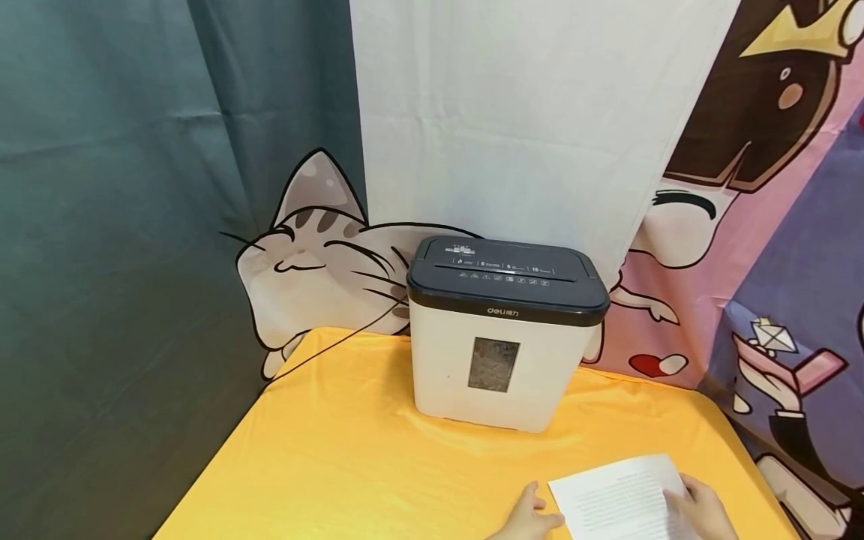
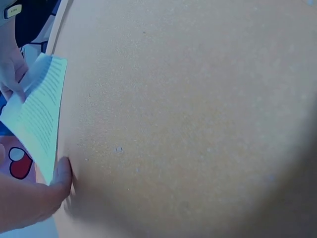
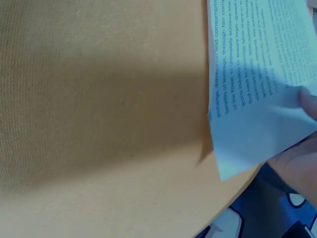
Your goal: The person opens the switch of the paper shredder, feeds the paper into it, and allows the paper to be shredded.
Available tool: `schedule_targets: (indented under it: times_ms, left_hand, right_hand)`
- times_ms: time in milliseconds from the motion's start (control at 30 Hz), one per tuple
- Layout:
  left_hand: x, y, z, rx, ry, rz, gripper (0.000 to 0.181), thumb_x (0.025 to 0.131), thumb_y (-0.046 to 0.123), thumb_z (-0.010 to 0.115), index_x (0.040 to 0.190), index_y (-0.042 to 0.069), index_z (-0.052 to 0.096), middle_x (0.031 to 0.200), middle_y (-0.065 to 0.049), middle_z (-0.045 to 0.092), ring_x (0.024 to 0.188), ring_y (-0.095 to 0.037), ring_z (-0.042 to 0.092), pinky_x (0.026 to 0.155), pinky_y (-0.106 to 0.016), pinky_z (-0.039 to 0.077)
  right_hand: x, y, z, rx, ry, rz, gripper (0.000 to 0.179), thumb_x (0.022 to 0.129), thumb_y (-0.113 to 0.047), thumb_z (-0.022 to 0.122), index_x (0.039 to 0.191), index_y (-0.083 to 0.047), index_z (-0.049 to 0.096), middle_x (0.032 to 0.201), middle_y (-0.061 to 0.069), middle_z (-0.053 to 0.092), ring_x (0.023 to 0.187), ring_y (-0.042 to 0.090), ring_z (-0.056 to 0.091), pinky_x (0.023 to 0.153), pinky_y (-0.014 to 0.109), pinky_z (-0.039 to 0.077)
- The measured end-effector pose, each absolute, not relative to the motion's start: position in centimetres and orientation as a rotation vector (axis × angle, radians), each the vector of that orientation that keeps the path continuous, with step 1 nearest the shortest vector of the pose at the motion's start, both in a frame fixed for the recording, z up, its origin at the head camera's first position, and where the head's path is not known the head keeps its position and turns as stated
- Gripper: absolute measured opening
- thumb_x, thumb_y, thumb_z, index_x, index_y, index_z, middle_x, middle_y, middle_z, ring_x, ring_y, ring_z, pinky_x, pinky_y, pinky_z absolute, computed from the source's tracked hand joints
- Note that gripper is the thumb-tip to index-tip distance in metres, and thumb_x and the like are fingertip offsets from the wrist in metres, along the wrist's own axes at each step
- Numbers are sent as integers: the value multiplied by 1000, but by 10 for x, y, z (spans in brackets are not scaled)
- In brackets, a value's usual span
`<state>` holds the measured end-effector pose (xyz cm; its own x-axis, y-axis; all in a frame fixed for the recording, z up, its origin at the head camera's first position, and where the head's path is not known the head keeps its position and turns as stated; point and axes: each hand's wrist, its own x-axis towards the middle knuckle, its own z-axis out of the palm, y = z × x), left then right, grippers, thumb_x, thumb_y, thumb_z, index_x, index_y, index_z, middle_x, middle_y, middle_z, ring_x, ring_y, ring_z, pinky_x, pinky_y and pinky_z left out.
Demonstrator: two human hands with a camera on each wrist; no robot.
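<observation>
A printed sheet of paper (image 1: 617, 499) is held above the yellow-covered table at the front right. My right hand (image 1: 702, 510) pinches its right edge, thumb on the printed face and fingers underneath; the right wrist view shows the same thumb (image 3: 309, 104) on the paper. To the left of the sheet, my left hand (image 1: 529, 517) has its fingers spread and holds nothing. In the left wrist view the left hand (image 2: 34, 201) is close to the sheet's corner (image 2: 47, 171); whether it touches I cannot tell. Behind both hands stands a white paper shredder (image 1: 445, 360) with a dark lid.
The shredder's feed slot (image 1: 506, 273) runs across its lid (image 1: 513, 259), and a small window (image 1: 494, 365) is in its front. A black cord (image 1: 337, 343) leads left from it over the tablecloth (image 1: 337, 465). Printed cloth (image 1: 499, 112) hangs behind.
</observation>
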<state>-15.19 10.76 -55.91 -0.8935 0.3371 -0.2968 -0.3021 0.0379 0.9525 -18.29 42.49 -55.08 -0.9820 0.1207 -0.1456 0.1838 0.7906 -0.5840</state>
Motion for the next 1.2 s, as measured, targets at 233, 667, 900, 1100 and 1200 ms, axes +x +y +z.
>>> schedule_targets:
  times_ms: [233,667,900,1100,1200]
  left_hand:
    - [-155,104,-555,2,1898,1940,74,83,3,67,138,-15,21,116,-24,47,96,-31,55,89,-55,48]
    - [-164,88,-562,124,1854,2075,50,80,-2,67,125,-8,44,105,-15,60,93,-19,58,85,-39,53]
    - [-168,88,-567,153,1738,2198,32,80,-3,68,109,-3,56,98,-7,68,89,-14,64,80,-28,55]
    - [-165,86,-563,118,1746,2263,29,79,0,71,105,-3,61,100,-12,70,86,-11,65,77,-24,54]
    - [-165,84,-561,77,1784,2277,27,79,2,71,103,-3,61,97,-10,71,83,-10,65,76,-23,54]
  right_hand:
    - [-182,405,-546,120,3021,-1116,33,90,-6,60,109,21,56,99,31,65,79,-6,58,70,23,53]
    - [-179,371,-545,68,2945,-1486,32,90,-2,59,109,23,53,81,-24,61,75,-13,51,61,13,47]
    - [-181,357,-537,-21,2867,-1672,22,91,0,57,107,16,57,80,-27,60,72,-6,56,60,15,47]
    - [-181,344,-532,-142,2707,-1906,31,92,2,54,100,-26,63,81,-18,67,70,-1,61,59,17,49]
    - [-180,339,-530,-164,2643,-1977,39,93,2,53,97,-35,62,81,-16,68,69,0,61,59,17,49]
